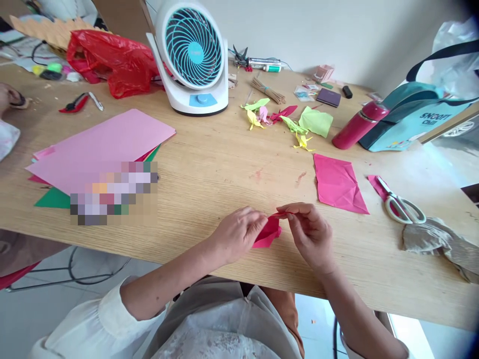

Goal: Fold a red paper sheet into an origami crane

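Note:
Near the front edge of the wooden table, a partly folded piece of red-pink paper point(266, 236) is held between both hands. My left hand point(242, 230) closes on its left side, with the thumb on top. The thumb and fingertips of my right hand point(310, 232) pinch a narrow upper fold of the same paper. The fingers cover part of the folds. To the right lies a creased red-pink paper sheet point(340, 183). Beyond it, white-handled scissors point(402, 205) rest by a small red-pink paper strip point(377, 186).
A stack of coloured paper point(112, 142) lies left. A fan point(196, 60) stands at the back, near several folded paper figures point(276, 115). A red bottle point(359, 125) and blue bag point(407, 117) stand right, a grey cloth point(430, 237) nearer. Another person's hand point(10, 95) shows far left.

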Action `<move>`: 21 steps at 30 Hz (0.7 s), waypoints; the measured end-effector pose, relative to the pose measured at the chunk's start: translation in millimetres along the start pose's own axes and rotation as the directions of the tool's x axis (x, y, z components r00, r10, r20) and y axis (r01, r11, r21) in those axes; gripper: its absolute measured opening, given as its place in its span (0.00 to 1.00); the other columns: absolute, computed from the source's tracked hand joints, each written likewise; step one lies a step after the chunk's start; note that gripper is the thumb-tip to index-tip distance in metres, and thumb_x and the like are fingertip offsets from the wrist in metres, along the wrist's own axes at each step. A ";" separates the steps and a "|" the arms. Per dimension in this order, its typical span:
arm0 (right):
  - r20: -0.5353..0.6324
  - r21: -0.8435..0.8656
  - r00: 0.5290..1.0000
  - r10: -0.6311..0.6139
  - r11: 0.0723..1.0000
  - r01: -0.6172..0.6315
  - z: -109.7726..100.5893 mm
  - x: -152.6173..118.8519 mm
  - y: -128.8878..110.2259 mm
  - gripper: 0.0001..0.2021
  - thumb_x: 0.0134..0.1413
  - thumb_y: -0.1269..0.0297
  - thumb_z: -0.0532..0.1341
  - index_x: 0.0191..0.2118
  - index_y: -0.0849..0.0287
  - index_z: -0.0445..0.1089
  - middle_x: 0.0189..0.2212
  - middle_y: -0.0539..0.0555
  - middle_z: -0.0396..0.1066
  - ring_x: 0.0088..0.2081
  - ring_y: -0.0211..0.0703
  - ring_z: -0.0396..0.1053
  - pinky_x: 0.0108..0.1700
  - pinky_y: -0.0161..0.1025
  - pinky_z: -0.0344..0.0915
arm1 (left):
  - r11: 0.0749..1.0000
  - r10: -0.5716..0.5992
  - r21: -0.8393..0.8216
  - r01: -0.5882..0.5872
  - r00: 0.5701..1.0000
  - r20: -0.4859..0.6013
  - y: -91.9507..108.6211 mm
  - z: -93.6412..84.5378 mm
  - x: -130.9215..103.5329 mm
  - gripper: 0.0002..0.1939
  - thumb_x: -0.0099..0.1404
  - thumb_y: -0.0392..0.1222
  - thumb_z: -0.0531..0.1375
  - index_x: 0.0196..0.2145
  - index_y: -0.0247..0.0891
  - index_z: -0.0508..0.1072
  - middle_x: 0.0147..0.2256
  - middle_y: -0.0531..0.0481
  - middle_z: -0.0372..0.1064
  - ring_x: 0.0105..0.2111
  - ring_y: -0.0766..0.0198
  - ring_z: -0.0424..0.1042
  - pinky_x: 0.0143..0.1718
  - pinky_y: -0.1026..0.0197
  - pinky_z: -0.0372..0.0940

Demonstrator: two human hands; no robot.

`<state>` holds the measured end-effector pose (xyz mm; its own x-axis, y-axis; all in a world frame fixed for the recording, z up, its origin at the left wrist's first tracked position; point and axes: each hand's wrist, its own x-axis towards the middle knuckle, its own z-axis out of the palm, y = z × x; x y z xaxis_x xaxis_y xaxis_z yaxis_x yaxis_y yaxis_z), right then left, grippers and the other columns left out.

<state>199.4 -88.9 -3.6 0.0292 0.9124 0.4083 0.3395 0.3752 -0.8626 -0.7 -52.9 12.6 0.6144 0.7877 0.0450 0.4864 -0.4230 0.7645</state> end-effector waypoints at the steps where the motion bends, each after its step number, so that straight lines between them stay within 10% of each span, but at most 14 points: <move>1: -0.018 0.028 1.000 -0.017 0.999 0.017 -0.1 -0.1 0.5 0.06 0.65 0.71 0.59 0.44 0.53 0.71 0.42 0.53 0.76 0.42 0.41 0.76 0.44 0.39 0.73 | 0.997 -0.030 -0.064 0.030 1.000 0.005 0.3 -1.7 2.5 0.23 0.78 0.48 0.42 0.46 0.37 0.75 0.44 0.45 0.74 0.48 0.58 0.73 0.52 0.55 0.64; 8: -0.110 0.158 0.993 -0.047 0.985 0.064 -0.3 3.5 -6.2 0.08 0.65 0.73 0.59 0.44 0.54 0.71 0.40 0.52 0.77 0.43 0.39 0.75 0.45 0.38 0.73 | 0.851 -0.082 -0.508 0.133 0.989 0.121 0.0 -2.0 19.1 0.17 0.74 0.50 0.54 0.52 0.38 0.72 0.52 0.45 0.73 0.53 0.57 0.71 0.56 0.57 0.63; 15: -0.133 0.155 0.990 -0.053 0.985 0.073 -4.8 13.5 -14.5 0.07 0.65 0.73 0.59 0.44 0.54 0.71 0.41 0.53 0.76 0.44 0.39 0.74 0.45 0.38 0.73 | 0.144 -0.094 -0.862 0.485 0.874 0.476 0.2 12.3 35.9 0.20 0.69 0.55 0.60 0.52 0.41 0.70 0.50 0.44 0.67 0.37 0.59 0.78 0.37 0.56 0.72; 21: -0.148 0.091 0.986 -0.072 0.992 0.086 -15.7 20.8 -13.5 0.07 0.65 0.72 0.59 0.44 0.54 0.71 0.41 0.52 0.76 0.43 0.39 0.75 0.45 0.38 0.73 | -0.024 -0.026 -0.797 0.603 0.797 0.604 -4.0 11.4 54.0 0.17 0.68 0.51 0.62 0.47 0.36 0.75 0.44 0.44 0.70 0.31 0.68 0.72 0.24 0.70 0.61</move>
<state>210.1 -77.5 21.2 0.1432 0.8485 0.5094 0.2540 0.4660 -0.8476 37.6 -13.7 4.6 0.8521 0.3683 -0.3719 -0.1363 0.8422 0.5217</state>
